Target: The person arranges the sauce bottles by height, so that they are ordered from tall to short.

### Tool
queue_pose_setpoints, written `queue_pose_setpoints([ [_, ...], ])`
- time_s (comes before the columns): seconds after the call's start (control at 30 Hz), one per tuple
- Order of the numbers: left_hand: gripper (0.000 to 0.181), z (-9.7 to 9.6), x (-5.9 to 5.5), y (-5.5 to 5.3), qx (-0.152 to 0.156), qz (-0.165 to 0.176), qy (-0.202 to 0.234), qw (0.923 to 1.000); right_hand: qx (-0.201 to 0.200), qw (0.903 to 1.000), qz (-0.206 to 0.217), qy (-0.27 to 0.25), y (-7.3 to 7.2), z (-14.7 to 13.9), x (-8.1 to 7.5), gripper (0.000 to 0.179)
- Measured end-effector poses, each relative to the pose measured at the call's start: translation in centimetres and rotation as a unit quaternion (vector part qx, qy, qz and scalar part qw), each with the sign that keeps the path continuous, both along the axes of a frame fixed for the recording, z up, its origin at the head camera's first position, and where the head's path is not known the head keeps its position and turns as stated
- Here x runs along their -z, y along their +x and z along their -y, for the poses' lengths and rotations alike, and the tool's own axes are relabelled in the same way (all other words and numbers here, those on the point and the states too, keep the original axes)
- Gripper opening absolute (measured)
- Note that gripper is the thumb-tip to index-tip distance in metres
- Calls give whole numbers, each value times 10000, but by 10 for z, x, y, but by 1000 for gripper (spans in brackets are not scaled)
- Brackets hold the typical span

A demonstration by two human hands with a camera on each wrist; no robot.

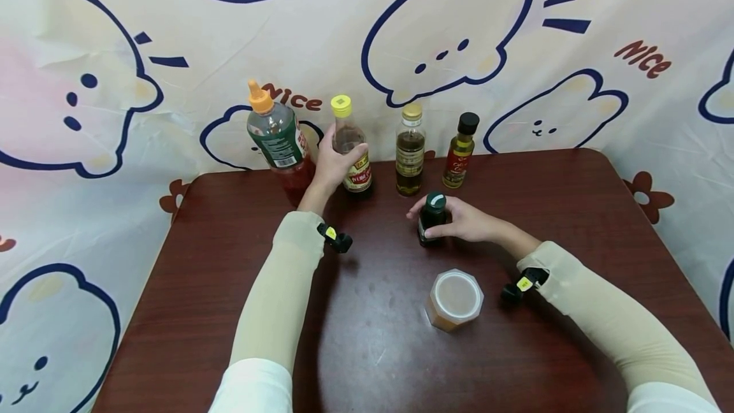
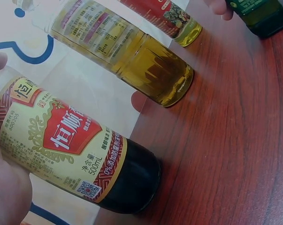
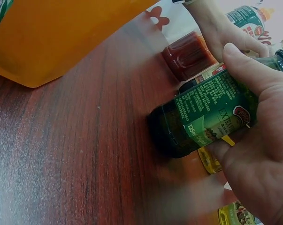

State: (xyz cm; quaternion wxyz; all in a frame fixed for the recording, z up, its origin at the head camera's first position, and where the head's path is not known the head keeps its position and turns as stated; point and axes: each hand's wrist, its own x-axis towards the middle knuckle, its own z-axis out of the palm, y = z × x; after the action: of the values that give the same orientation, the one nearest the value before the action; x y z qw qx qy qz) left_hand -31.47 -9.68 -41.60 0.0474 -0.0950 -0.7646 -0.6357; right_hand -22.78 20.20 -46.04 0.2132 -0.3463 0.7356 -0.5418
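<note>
At the back of the table my left hand (image 1: 329,167) grips a vinegar bottle (image 1: 360,176) with a yellow cap, dark liquid and a cream-and-red label. The thumb comes round its upper part; in the left wrist view its label (image 2: 68,133) faces the camera. My right hand (image 1: 467,222) holds a small dark green olive oil bottle (image 1: 434,210) nearer the middle, thumb and fingers on opposite sides. Its green label (image 3: 209,110) shows in the right wrist view. Whether the olive oil bottle touches the table, I cannot tell.
Left of the vinegar stands a red sauce bottle (image 1: 281,139) with an orange nozzle. To its right are a gold-capped oil bottle (image 1: 410,161) and a small black-capped bottle (image 1: 459,158). A white-lidded jar (image 1: 455,298) sits in front, and a patterned cloth (image 1: 229,50) hangs behind.
</note>
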Motion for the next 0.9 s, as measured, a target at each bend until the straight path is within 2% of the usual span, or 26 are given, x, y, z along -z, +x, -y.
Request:
queue_pose_setpoints([
  [0.5,58,0,1,-1,28,7,59,10000,152,9998,-76,-55,5,-9,-10,42],
  [0.9,58,0,0,0,61,104,72,9999,330,9989,-330,-98,4,-37,-24,43],
])
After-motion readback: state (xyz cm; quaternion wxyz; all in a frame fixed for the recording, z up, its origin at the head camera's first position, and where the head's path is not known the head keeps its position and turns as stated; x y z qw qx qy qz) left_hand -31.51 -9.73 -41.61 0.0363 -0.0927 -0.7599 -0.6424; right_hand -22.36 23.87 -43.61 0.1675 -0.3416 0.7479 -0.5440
